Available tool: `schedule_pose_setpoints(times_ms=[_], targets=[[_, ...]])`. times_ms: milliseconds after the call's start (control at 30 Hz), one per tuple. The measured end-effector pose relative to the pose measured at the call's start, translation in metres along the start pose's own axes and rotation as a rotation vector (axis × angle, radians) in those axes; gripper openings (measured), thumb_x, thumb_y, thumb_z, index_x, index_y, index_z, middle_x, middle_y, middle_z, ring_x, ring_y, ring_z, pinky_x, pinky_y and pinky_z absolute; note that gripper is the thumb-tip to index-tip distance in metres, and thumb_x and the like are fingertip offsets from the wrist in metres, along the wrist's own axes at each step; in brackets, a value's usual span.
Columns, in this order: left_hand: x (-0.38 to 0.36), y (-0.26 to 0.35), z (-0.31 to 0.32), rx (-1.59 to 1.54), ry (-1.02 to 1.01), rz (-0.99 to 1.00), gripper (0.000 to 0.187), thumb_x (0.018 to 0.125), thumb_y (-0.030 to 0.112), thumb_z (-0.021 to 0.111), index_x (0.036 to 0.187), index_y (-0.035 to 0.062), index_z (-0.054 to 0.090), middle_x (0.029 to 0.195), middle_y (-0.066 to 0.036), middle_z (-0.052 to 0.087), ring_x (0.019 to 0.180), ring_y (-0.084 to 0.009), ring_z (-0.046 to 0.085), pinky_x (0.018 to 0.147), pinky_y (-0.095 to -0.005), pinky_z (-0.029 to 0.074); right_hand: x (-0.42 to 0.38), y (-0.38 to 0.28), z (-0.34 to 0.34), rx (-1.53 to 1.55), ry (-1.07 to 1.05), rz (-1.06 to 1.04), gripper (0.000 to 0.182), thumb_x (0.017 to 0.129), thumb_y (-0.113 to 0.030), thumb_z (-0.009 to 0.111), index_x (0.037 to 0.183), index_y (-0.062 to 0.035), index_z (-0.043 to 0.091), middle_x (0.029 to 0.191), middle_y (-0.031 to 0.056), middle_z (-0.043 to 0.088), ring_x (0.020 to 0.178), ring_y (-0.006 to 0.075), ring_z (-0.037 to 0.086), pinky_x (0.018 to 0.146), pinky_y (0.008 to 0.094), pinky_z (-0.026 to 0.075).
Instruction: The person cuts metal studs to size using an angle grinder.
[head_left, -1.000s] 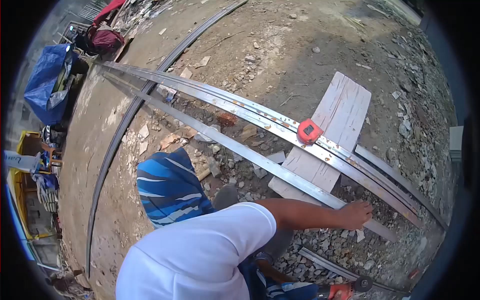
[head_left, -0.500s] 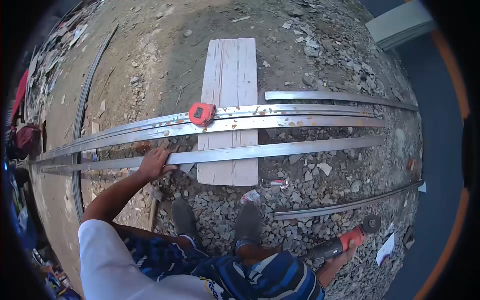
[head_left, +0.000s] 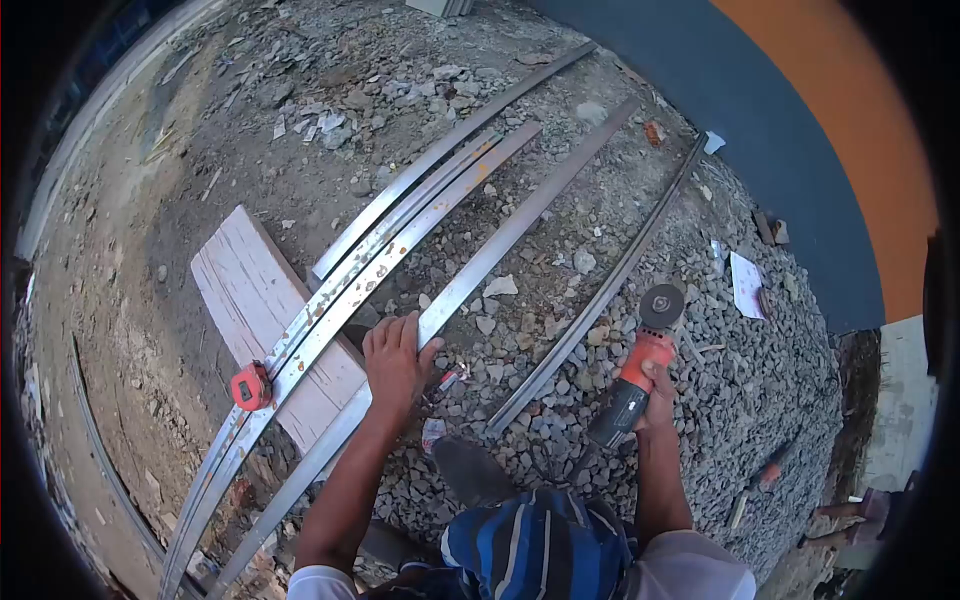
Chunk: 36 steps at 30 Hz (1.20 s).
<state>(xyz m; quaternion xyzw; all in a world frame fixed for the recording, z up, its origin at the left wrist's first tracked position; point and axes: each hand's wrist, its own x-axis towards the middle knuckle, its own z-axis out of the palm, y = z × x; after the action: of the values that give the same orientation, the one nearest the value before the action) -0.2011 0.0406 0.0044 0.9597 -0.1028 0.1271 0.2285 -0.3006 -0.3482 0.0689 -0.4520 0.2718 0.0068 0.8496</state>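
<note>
My left hand point(head_left: 396, 368) is closed over the nearest long metal profile point(head_left: 500, 240), just past the edge of the pale wooden board point(head_left: 235, 275). In my right hand point(head_left: 657, 395), an angle grinder point(head_left: 640, 365) is gripped by its body, its dark disc pointing away from me over the gravel. A pair of rust-spotted metal profiles point(head_left: 390, 252) lies across the board beyond my left hand. On them rests a red tape measure point(head_left: 251, 386).
Another bright profile point(head_left: 420, 168) lies farther out, and a darker channel point(head_left: 600, 300) lies on the gravel between my hands. A blue and orange wall point(head_left: 770, 130) stands at the right. Part of another person point(head_left: 870, 515) shows at lower right.
My view has turned to the right. My left hand has moved rightward along the nearest profile, past the board. The grinder has come up in front of me in my right hand.
</note>
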Motion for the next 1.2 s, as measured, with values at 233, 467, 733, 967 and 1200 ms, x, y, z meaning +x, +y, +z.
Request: schedule_pose_setpoints(times_ms=[233, 467, 733, 967, 1200], targets=[[-0.064, -0.045, -0.065, 0.003, -0.188, 0.12, 0.07, 0.085, 0.035, 0.076, 0.142, -0.0008, 0.054, 0.148, -0.02, 0.052, 0.141, -0.0425, 0.042, 0.117, -0.0503, 0.034, -0.014, -0.004, 0.01, -0.015, -0.011, -0.021, 0.042, 0.086, -0.029, 0.07, 0.112, 0.0027, 0.061, 0.088, 0.0169, 0.071, 0.074, 0.0267, 0.072, 0.066, 0.038, 0.062], [-0.083, -0.052, -0.057, -0.063, -0.133, 0.026, 0.053, 0.082, 0.029, 0.08, 0.121, -0.0044, 0.064, 0.123, -0.019, 0.062, 0.119, -0.0403, 0.054, 0.104, -0.0502, 0.042, -0.003, 0.013, 0.007, -0.002, -0.043, 0.01, 0.04, 0.087, -0.028, 0.07, 0.111, 0.0038, 0.063, 0.091, 0.0167, 0.071, 0.075, 0.025, 0.072, 0.067, 0.038, 0.061], [0.012, 0.014, 0.01, -0.136, -0.086, -0.002, 0.052, 0.087, 0.029, 0.077, 0.124, -0.0038, 0.061, 0.124, -0.018, 0.06, 0.11, -0.0385, 0.061, 0.094, -0.0481, 0.049, -0.014, -0.002, 0.0, 0.078, 0.026, -0.017, 0.041, 0.086, -0.027, 0.071, 0.111, 0.0045, 0.062, 0.091, 0.0171, 0.071, 0.077, 0.0268, 0.073, 0.068, 0.0396, 0.062], [0.109, 0.068, 0.052, -0.156, -0.147, -0.136, 0.046, 0.09, 0.031, 0.075, 0.121, 0.0, 0.061, 0.129, -0.018, 0.058, 0.101, -0.0419, 0.067, 0.086, -0.0504, 0.055, -0.023, -0.004, -0.011, 0.113, -0.016, -0.039, 0.042, 0.084, -0.025, 0.072, 0.112, 0.0037, 0.061, 0.091, 0.0173, 0.071, 0.077, 0.0275, 0.073, 0.07, 0.0399, 0.063], [0.109, 0.068, 0.036, -0.148, -0.207, -0.149, 0.056, 0.09, 0.043, 0.073, 0.126, 0.0018, 0.06, 0.12, -0.02, 0.065, 0.1, -0.0425, 0.068, 0.085, -0.0513, 0.054, -0.021, -0.001, -0.017, 0.095, 0.019, -0.067, 0.045, 0.083, -0.027, 0.072, 0.113, 0.0041, 0.06, 0.09, 0.0178, 0.071, 0.077, 0.027, 0.073, 0.068, 0.0386, 0.063]])
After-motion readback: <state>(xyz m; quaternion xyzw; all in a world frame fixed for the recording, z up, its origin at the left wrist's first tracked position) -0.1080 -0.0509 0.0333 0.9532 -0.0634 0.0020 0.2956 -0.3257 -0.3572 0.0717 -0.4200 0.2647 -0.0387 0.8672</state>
